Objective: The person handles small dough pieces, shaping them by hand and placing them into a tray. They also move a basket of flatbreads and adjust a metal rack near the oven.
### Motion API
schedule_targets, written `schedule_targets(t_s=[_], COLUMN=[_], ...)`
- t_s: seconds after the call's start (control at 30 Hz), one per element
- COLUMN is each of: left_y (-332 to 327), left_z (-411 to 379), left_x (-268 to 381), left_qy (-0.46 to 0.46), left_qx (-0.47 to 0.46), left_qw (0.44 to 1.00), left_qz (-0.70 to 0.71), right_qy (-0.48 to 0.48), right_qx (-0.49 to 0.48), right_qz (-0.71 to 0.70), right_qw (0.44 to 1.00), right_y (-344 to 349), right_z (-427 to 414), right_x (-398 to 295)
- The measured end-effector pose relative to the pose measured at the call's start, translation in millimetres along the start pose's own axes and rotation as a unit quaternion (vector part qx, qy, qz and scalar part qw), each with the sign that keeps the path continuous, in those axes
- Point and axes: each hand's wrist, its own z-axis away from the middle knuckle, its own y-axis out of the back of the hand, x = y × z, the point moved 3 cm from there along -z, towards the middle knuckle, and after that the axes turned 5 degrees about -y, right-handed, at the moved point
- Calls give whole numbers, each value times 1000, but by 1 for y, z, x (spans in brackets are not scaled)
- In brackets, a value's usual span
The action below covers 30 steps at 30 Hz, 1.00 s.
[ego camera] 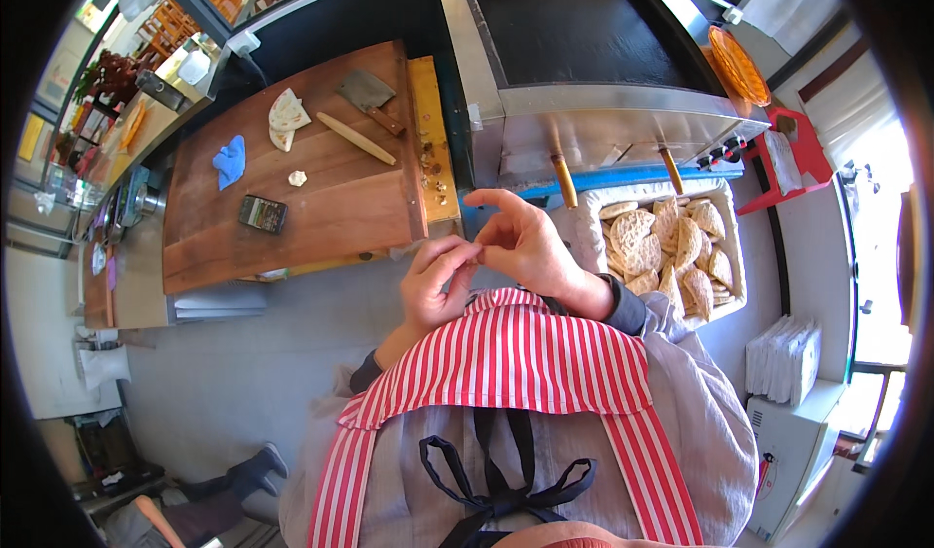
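My left hand (436, 289) and my right hand (531, 249) meet in front of my chest, above a red-and-white striped apron (511, 366). Thumb and finger tips touch where the hands join; whether something small is pinched there is too fine to tell. To the left is a wooden board (343, 212). On it lie a cleaver (365, 90), a rolling pin (356, 138), folded flatbread pieces (288, 112), a small dough lump (297, 178), a blue cloth (230, 161) and a phone (263, 214).
A black griddle (584, 23) with wooden-handled tools (564, 181) hanging at its front stands ahead. Below it, a cloth-lined bin (737, 256) holds many folded flatbreads (664, 242). A red stool (799, 158) stands at the right. Another person's legs (233, 479) show at lower left.
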Motion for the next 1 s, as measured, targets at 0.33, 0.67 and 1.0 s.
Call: schedule_targets(t_s=[0.33,0.67,1.0], left_y=[5,20,25], left_z=[25,42,39], left_x=[-13,-29,-51], left_qy=[239,323,322], left_qx=[86,175,170], left_qw=[934,815,739], left_qz=[250,448,567], right_qy=[14,-23,-55], right_qx=[-19,-93,-32], right_qz=[2,-71,-64], right_qw=[1000,993,996], right_y=[-16,-36,-35], right_z=[-8,-24,-67], right_x=[6,9,65])
